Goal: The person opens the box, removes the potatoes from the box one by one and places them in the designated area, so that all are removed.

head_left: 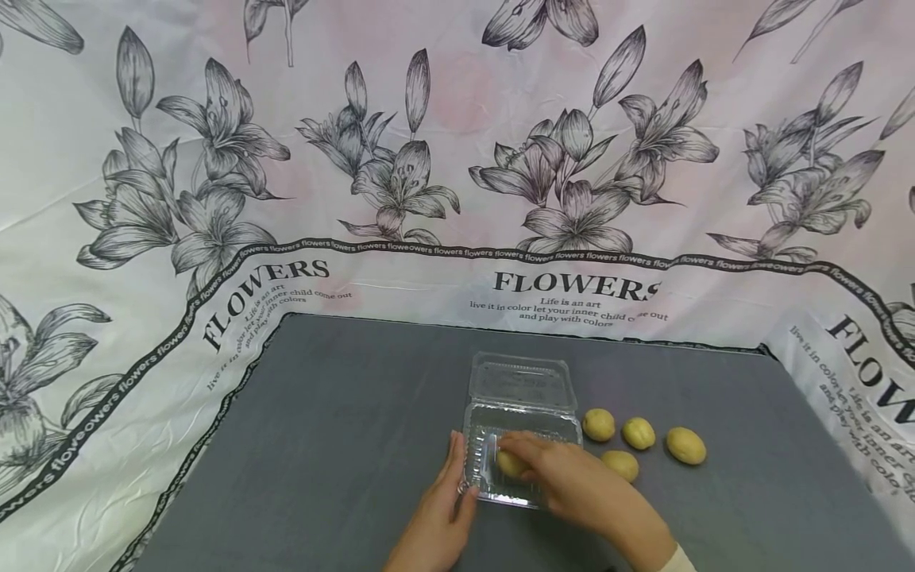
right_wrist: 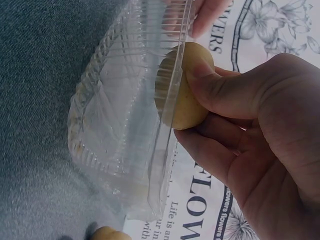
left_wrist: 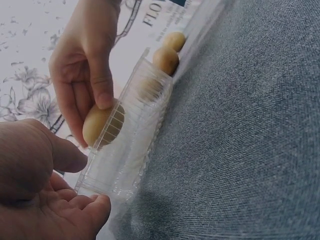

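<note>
My right hand (head_left: 572,477) pinches a small yellow-brown round fruit (right_wrist: 184,95) over the clear plastic clamshell box (head_left: 500,469); left hand (head_left: 439,516), fingers relaxed, steadies it. Light box could skid.

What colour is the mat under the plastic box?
Dark grey mat, clearest in the head view.

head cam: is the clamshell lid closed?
No, the clear container lies with its lid flipped back flat while the right hand lowers a potato in.

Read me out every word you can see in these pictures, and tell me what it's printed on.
"FLOWERS": large heading on the floral cloth.
"Life is an art / live it in color let your inner child come out / and play with colors": under the heading.
"flowers", repeated: the cloth's black border band.
Clear plastic box: raised lid marks, unreadable.
</note>
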